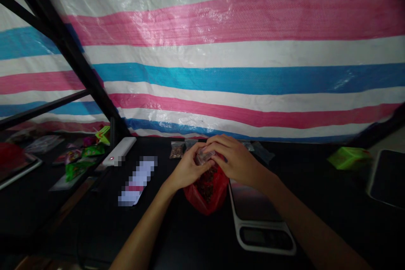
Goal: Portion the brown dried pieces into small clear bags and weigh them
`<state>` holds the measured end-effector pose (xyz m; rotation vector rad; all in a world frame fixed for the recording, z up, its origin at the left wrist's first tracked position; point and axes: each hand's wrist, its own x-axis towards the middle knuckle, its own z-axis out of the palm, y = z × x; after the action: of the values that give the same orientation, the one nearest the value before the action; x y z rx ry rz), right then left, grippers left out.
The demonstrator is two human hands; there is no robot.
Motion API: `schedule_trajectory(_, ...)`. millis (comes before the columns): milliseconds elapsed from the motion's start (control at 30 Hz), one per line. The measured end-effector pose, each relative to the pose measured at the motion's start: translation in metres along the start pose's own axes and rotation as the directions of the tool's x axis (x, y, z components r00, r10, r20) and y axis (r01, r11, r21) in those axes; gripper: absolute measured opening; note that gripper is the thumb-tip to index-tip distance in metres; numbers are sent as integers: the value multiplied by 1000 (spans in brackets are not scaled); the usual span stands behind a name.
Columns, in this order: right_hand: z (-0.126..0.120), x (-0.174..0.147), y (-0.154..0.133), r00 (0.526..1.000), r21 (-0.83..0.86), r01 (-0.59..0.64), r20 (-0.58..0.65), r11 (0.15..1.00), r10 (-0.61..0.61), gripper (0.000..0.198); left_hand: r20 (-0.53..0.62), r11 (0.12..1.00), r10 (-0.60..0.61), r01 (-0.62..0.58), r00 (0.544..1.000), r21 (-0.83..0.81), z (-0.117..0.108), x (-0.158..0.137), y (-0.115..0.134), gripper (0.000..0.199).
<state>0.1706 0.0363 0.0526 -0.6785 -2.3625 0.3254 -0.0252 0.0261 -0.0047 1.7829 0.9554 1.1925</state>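
Both my hands meet over a red plastic bag [205, 204] that stands open on the black table, with dark brown loose bits [207, 183] inside it. My left hand [189, 165] and my right hand [232, 156] grip a small clear plastic bag [204, 158] between their fingers, just above the red bag's mouth. What the clear bag holds is too small to tell. Beside the red bag, under my right forearm, lies a kitchen scale [256, 206] with a dark top and a white rim.
Small clear bags, one with brown contents [177, 150], lie along the back edge. Left are a phone [139, 181], a white box-like device [122, 152] and green packets [77, 168]. A green packet [348, 158] and a dark-topped device [387, 177] are at right. Striped sheeting [253, 55] hangs behind.
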Motion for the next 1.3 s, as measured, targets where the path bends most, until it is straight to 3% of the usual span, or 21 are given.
schedule_trajectory(233,-4,-3,3,988,-57,-92,123,994,98,27,70,992,-68,76,995,-103,-1,-1,-1,44)
schedule_trajectory(500,-4,-3,-1,986,-27,20,164,999,-16,31,84,999,-44,43,995,10,1,-1,-3,47)
schedule_trajectory(633,-10,-3,-2,976,-53,-35,212,998,45,29,135,997,-69,64,988,38,1,-3,4,47)
schedule_trajectory(733,-12,-4,1,984,-84,-97,141,992,108,24,136,996,-93,93,986,7,-2,-3,4,43)
schedule_trajectory(833,-9,-3,3,994,-107,-105,-40,989,101,27,8,995,-103,103,995,16,-11,2,2,35)
schedule_trajectory(900,-6,-3,4,991,-133,-111,-86,985,100,29,-100,991,-126,128,987,23,-19,4,4,33)
schedule_trajectory(1000,3,-7,3,992,-141,-101,65,985,111,31,-307,980,-171,194,936,46,-31,-6,14,32)
schedule_trajectory(1100,16,-13,4,953,-86,-49,296,995,72,31,-541,939,-182,308,821,151,-27,-39,27,30)
schedule_trajectory(1233,34,-19,6,892,-41,-29,449,999,45,28,-528,834,-433,547,730,72,16,-100,33,33)
schedule_trajectory(1300,38,-21,7,876,-62,-65,474,996,86,24,-514,807,-504,591,695,8,48,-120,29,33)
